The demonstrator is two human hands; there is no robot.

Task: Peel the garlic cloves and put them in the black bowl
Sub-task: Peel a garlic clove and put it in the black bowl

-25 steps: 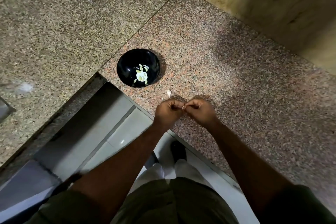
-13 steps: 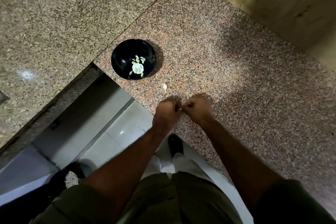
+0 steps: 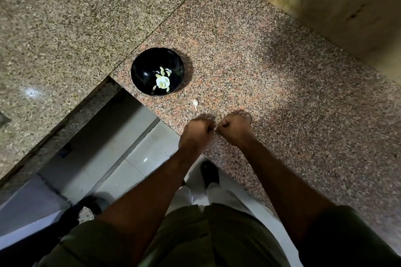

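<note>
Fists meet knuckle to knuckle above the counter's near edge, on the person's side of the black bowl (image 3: 138, 71): the left hand (image 3: 198, 132) and the right hand (image 3: 235, 128) both have their fingers curled tight, the tips nearly touching between them. Whatever they pinch there is too small and too hidden to make out, so I cannot tell whether either hand grips a clove or only curls on itself. Peeled garlic cloves (image 3: 162, 80), pale yellow-white, lie in a small heap at the bottom of the black bowl, with a few single ones scattered just beside the heap. The bowl stands on the pinkish granite counter (image 3: 260, 71), close to the corner where the slab ends. One loose pale piece (image 3: 195, 103), skin or clove I cannot say, lies on the granite between the bowl and the hands, nearer the left hand and touching neither.
</note>
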